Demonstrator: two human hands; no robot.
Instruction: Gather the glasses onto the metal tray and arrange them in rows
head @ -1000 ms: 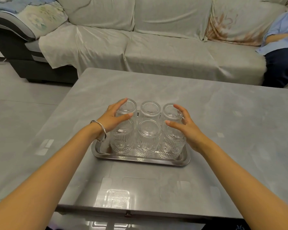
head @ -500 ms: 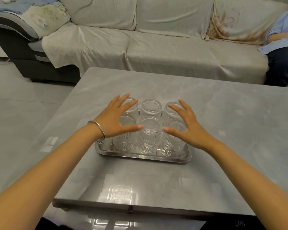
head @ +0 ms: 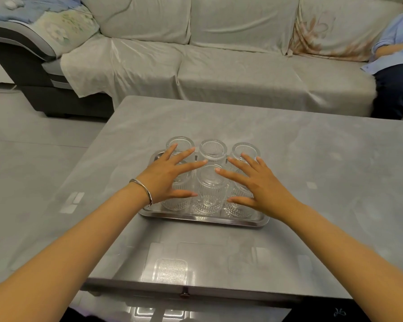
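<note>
Several clear ribbed glasses stand in two rows on the metal tray in the middle of the grey table. The front middle glass and the back middle glass are plainly visible. My left hand, with a silver bangle on the wrist, is spread flat over the left pair of glasses. My right hand is spread over the right pair. Both hands have fingers apart and grip nothing. The front left and front right glasses are mostly hidden under my palms.
The grey table has its front edge close to me. Behind it runs a long sofa under a pale cover. A person in a blue shirt sits at the sofa's right end. Grey floor lies to the left.
Both hands let go of the sides of the outer glasses, opened out, and now lie flat and spread above the glasses. The glasses and tray stayed in place.
</note>
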